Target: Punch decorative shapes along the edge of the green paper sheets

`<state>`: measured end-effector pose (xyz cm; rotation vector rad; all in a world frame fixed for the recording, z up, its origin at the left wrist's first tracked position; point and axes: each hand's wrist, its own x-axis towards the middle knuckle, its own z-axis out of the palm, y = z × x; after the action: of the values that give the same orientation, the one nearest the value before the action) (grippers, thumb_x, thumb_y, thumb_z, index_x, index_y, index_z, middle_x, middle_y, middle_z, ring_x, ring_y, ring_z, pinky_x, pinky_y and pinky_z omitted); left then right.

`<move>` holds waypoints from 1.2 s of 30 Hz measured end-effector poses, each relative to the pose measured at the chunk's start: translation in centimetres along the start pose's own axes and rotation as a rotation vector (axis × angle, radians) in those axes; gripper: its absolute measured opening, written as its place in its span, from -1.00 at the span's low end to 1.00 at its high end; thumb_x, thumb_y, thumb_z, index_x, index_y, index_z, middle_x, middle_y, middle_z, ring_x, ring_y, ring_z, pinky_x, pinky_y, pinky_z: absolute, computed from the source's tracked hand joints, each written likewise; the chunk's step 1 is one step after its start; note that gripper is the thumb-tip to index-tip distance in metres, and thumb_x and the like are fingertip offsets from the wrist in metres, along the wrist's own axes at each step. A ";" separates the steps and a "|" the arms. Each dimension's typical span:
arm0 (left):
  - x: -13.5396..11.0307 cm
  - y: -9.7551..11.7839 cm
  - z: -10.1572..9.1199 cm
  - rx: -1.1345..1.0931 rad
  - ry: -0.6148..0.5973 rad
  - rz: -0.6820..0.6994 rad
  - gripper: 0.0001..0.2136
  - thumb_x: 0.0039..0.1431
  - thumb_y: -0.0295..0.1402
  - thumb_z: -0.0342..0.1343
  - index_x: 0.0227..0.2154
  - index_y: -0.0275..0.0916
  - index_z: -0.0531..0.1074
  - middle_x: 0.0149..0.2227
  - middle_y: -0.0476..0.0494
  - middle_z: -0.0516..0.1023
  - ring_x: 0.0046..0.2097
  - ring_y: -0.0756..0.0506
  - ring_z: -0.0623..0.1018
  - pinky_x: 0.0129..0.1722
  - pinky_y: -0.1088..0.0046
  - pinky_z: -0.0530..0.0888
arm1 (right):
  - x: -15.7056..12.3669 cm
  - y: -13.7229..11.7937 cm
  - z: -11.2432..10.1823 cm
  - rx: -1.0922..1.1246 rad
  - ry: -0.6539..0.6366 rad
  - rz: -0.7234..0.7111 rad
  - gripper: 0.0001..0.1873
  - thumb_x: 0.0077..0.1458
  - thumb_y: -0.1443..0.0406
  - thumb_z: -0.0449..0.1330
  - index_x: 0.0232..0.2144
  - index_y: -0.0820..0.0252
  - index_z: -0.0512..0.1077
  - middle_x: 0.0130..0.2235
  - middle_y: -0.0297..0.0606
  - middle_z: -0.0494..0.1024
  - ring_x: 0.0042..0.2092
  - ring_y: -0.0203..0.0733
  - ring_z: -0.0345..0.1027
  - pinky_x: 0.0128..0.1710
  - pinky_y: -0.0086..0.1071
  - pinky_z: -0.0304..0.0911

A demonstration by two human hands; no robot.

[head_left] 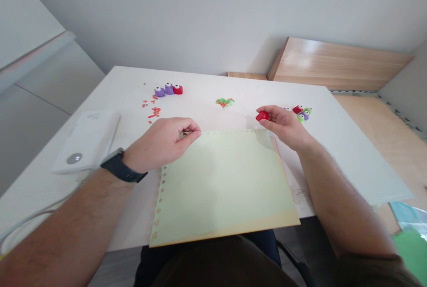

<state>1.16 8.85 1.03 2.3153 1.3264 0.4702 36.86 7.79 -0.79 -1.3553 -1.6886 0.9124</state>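
My right hand (284, 127) is shut on a small red craft punch (262, 116), above the table just beyond the top right corner of a sheet of pale green perforated tractor-feed paper (223, 184). My left hand (163, 143) hovers over the sheet's top left edge, fingertips pinched together. Anything between them is too small to tell. A black watch (122, 165) circles my left wrist. Beyond the sheet lie a heap of tiny green and red paper bits (224, 102) and scattered red paper bits (152, 111).
Two purple punches and a red one (168, 89) stand at the back of the white table (350, 162). Several more (302, 112) sit behind my right hand. A white device (86, 141) with a cable lies at the left. Wooden boards (336, 64) stand beyond the table.
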 end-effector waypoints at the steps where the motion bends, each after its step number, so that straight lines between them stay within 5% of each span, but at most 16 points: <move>1: 0.0 0.0 0.0 -0.004 -0.003 0.005 -0.74 0.32 -0.10 0.05 -0.26 -0.11 0.55 -0.23 0.01 0.68 -0.28 -0.07 0.56 -0.29 0.41 0.38 | 0.1 0.0 0.2 0.011 -0.004 -0.003 -0.53 0.15 0.08 0.33 0.07 0.10 0.49 -0.09 -0.18 0.62 -0.08 -0.09 0.47 0.03 -0.14 0.36; 16: -0.1 0.4 0.0 -0.011 -0.017 0.057 -0.76 0.34 -0.15 0.04 -0.26 -0.13 0.55 -0.26 0.01 0.66 -0.25 -0.08 0.59 -0.20 0.41 0.39 | 1.3 0.4 2.3 0.091 -0.007 -0.036 -0.55 0.20 0.16 0.27 0.12 0.10 0.41 0.01 -0.15 0.58 0.05 -0.11 0.47 0.16 -0.13 0.33; 27: -0.1 0.4 0.1 0.002 -0.024 0.064 -0.74 0.34 -0.15 0.01 -0.25 -0.13 0.55 -0.23 -0.03 0.67 -0.21 -0.10 0.60 -0.19 0.39 0.41 | 1.9 0.9 2.7 -0.460 0.029 -0.117 -0.59 0.15 0.35 0.19 0.07 0.11 0.47 -0.02 -0.16 0.65 -0.14 -0.10 0.52 0.02 -0.13 0.40; 36: -0.1 0.4 0.2 0.013 -0.031 0.065 -0.75 0.34 -0.16 0.01 -0.24 -0.14 0.55 -0.23 -0.03 0.67 -0.21 -0.10 0.60 -0.19 0.39 0.40 | 2.0 0.9 2.8 -0.602 0.000 -0.172 -0.51 0.12 0.39 0.19 0.13 0.14 0.46 0.00 -0.10 0.63 -0.07 -0.02 0.50 0.03 -0.12 0.38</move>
<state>1.46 8.57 1.07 2.3724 1.2460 0.4456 34.46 9.76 -2.59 -1.5450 -2.1400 0.3060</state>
